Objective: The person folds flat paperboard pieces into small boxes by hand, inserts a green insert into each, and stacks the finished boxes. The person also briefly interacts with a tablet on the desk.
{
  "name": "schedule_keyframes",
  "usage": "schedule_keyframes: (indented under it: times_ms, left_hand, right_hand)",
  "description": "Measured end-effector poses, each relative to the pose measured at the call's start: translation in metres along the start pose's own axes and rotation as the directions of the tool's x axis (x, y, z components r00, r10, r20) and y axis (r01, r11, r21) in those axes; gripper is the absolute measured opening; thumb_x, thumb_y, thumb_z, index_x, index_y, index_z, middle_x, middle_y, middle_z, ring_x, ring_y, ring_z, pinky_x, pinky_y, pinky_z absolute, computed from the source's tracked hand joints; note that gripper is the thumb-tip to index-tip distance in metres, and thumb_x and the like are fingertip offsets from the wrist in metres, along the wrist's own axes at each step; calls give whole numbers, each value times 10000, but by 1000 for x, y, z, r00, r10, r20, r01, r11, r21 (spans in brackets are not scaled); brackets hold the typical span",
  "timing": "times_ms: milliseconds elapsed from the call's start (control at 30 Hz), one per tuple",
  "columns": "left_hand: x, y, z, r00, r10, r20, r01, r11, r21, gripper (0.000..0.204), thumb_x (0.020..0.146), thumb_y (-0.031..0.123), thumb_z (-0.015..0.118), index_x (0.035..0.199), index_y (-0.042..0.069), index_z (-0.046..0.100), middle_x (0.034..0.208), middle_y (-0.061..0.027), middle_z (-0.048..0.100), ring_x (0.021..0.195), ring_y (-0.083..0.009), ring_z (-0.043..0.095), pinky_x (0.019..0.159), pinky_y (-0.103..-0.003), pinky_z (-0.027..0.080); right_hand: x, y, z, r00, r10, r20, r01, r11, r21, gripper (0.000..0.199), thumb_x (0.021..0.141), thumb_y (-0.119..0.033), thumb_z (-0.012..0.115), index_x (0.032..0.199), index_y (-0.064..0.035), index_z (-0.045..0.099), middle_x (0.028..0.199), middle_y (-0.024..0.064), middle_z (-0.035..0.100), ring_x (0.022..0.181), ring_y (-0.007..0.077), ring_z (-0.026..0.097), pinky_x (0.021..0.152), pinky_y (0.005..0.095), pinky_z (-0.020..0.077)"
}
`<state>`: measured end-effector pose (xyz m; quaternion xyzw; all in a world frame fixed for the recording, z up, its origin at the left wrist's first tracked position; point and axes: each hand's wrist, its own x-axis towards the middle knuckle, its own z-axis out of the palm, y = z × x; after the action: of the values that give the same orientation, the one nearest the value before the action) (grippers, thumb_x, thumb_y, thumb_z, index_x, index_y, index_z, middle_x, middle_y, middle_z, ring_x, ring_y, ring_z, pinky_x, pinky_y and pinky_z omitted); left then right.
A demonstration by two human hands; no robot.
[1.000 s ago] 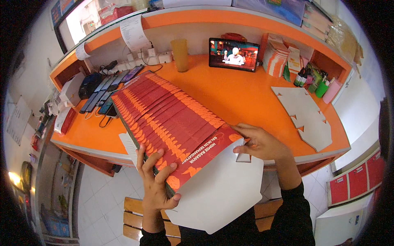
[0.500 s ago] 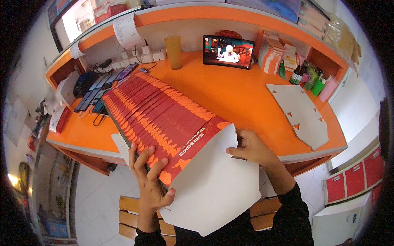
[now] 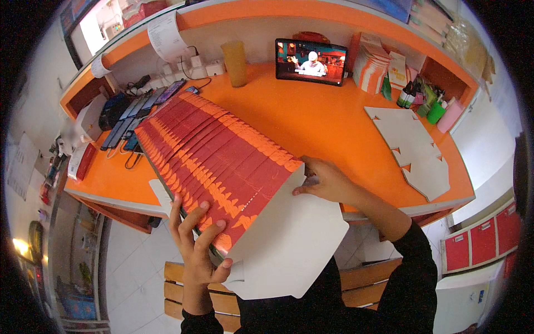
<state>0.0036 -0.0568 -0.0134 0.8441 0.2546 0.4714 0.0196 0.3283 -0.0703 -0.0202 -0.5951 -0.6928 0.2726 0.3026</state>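
Observation:
A long row of folded cardboard food boxes (image 3: 217,156), red with orange leaf patterns and overlapping one another, slants from the table toward me. At the near end, a white inner flap (image 3: 286,250) hangs over my lap. My left hand (image 3: 194,239) supports the lower left side, fingers spread over the red face and thumb beside the near edge. My right hand (image 3: 328,181) pinches the near box's upper right corner between thumb and fingers. On the table's right lies a flat, notched grey-white cardboard piece (image 3: 411,150), apart from both hands.
Across the orange table (image 3: 322,122) stand a tablet (image 3: 310,62), a tan cup (image 3: 234,64) and a green pen holder (image 3: 435,112). Several phones (image 3: 130,114) with cables lie at the left. A wooden slatted seat (image 3: 370,284) is below me.
My right hand has shifted left with the corner of the near box. That box's printed front strip sits closer to the others, and the white flap has moved up slightly.

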Motion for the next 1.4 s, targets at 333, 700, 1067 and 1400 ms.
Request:
schedule_keyframes:
  times_ms: [333,700,1067,1400]
  left_hand:
    - [-1,-7,-4,999,-26,-19,25,998,-54,569,759,589,558,1134,161,557,1234,-138,553,1308,-454,299,1072,-603,202]
    - [-5,-15,-18,970,65,234,-67,998,1,1102,487,332,916,1382,298,275,1404,-110,303,1329,-514,201,1055,-603,305]
    - [-4,-18,-19,996,-24,90,27,999,-31,658,789,568,629,1210,70,538,1235,-131,551,1300,-435,330,1066,-546,268]
    - [-6,-16,0,996,-11,-86,8,999,-39,517,779,519,600,1094,109,574,1141,-99,584,1233,-423,404,1058,-654,230]
  right_hand:
    - [32,-22,-44,795,-606,5,599,787,144,728,767,-372,728,1362,-84,421,1309,126,505,1149,239,528,883,358,493]
    - [21,-38,-25,944,69,323,-45,996,-82,1096,641,-196,823,1485,-117,130,1247,199,559,836,242,621,737,384,507]
    - [35,-10,-23,879,-475,26,432,820,374,880,779,-588,636,1428,-81,326,1377,180,400,1285,275,387,981,383,411]
    - [48,-15,-31,792,-611,-8,600,775,200,497,924,-463,475,1215,-74,581,1254,173,497,1151,272,508,892,367,469]
